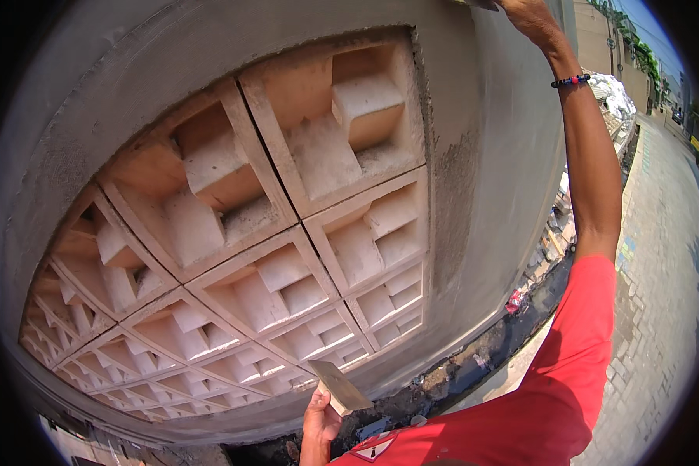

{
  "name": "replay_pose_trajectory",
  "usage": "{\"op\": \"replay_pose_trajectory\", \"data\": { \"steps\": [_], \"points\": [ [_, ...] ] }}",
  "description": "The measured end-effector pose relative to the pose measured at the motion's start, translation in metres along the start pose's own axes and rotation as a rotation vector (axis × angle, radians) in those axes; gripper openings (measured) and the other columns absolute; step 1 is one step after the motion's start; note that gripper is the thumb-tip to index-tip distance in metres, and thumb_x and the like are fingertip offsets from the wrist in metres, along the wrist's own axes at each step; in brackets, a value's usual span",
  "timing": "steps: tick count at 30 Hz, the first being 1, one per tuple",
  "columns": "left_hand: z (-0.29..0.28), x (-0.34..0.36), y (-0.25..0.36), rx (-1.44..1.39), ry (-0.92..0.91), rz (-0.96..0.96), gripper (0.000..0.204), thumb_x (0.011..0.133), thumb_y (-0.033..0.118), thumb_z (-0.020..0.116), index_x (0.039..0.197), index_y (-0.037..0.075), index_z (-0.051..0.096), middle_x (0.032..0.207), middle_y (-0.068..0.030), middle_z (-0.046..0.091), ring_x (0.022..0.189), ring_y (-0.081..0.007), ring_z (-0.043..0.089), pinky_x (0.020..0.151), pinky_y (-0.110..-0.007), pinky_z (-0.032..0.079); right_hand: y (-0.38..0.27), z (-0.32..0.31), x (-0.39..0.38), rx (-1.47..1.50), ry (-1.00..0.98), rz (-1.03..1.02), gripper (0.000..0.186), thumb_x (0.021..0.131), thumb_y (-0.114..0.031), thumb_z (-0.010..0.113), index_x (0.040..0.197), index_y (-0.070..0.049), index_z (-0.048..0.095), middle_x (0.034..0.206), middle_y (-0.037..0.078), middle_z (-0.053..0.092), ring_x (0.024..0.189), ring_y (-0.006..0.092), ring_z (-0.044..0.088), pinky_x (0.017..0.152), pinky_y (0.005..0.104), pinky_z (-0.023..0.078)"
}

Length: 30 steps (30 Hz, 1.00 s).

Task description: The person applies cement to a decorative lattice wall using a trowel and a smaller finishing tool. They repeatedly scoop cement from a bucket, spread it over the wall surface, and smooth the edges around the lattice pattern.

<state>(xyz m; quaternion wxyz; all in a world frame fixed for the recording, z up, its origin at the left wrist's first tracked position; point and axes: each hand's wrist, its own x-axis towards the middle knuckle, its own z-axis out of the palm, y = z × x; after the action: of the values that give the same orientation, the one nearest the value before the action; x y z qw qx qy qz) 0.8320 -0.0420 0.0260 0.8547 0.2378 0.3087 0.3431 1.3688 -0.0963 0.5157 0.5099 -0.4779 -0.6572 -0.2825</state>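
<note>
Outdoors, strong sun. Grey wall [512, 155] ahead, framing a recessed panel of pale pinkish lattice blocks [245, 248], each with stepped, boxy hollows.

Left hand [321, 419]: low, near the panel's bottom edge, fingers closed about the near end of a flat rectangular board [340, 386], grey-brown on its broad face. Board held tilted, out in front of the wall's lower part; whether it touches the wall, cannot tell.

Right hand [530, 19]: raised to the upper edge of the view, arm stretched up along the wall's right side. Dark flat tool [481, 3] at its fingers, mostly cut off — how tightly the fingers are closed, cannot tell. Beaded bracelet [571, 80] on that wrist, red sleeve [575, 349] below.

Handling, by judgement: board looks stiff and fairly light, manageable one-handed; not fragile, though any wet film would make it slick. Best hold is the near end, where the fingers already are — broad face left free. The tool likely is thin and rigid; a grip behind the flat part would suit, but no handle shows.

Surroundings: rubble-strewn trench [474, 369] along the wall's foot, paved lane [652, 233] to the right.
</note>
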Motion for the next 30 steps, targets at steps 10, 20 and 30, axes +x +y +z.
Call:
{"op": "replay_pose_trajectory", "data": {
  "steps": [10, 20, 30],
  "points": [
    [0.012, 0.004, 0.004, 0.081, -0.026, -0.056, 0.051, 0.080, 0.021, 0.070, 0.125, 0.012, 0.048, 0.115, -0.0012, 0.059, 0.106, -0.0220, 0.057, 0.089, -0.042, 0.045, -0.022, 0.066, -0.187, -0.152, -0.197, -0.067, 0.040, 0.078, 0.008, 0.057, 0.112, -0.012, 0.064, 0.103, 0.005, 0.062, 0.098, 0.0233, 0.055, 0.088, 0.0343, 0.046],
    [0.012, 0.005, 0.000, 0.119, -0.044, -0.031, 0.056, 0.078, 0.023, 0.072, 0.126, 0.013, 0.046, 0.117, -0.0012, 0.057, 0.109, -0.0222, 0.055, 0.091, -0.044, 0.043, -0.045, 0.067, -0.157, 0.114, 0.103, 0.049, 0.037, 0.082, 0.006, 0.057, 0.115, -0.009, 0.061, 0.102, 0.006, 0.064, 0.099, 0.0171, 0.060, 0.087, 0.0321, 0.049],
    [0.009, 0.004, -0.005, 0.108, -0.077, -0.040, 0.047, 0.084, 0.020, 0.065, 0.127, 0.013, 0.046, 0.120, -0.0014, 0.057, 0.110, -0.0220, 0.055, 0.094, -0.043, 0.042, -0.039, 0.097, -0.210, -0.221, -0.177, -0.176, 0.042, 0.071, 0.009, 0.064, 0.109, -0.010, 0.063, 0.092, 0.006, 0.058, 0.095, 0.0284, 0.055, 0.081, 0.0384, 0.049]
  ]
}}
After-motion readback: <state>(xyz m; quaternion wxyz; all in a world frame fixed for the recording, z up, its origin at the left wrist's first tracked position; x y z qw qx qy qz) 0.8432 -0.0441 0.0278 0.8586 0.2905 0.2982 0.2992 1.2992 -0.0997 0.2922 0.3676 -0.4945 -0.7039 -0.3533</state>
